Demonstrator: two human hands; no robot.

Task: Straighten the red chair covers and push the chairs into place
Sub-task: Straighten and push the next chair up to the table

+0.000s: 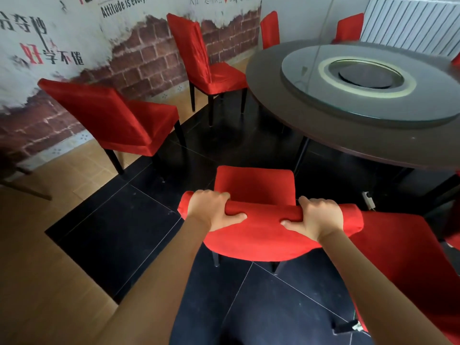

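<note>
A chair in a red cover (254,185) stands right in front of me, its seat facing the round dark table (348,135). My left hand (214,210) grips the top of its backrest on the left side, fingers over the far edge and thumb on the near face. My right hand (316,215) grips the same top edge on the right side in the same way. The cover looks smooth across the backrest between my hands.
Two more red-covered chairs (119,120) (211,63) stand to the left, pulled away from the table near the brick-pattern wall. Other red chairs (270,28) (348,27) sit at the far side. A further red chair (410,257) is close on my right. A glass turntable (368,95) tops the table.
</note>
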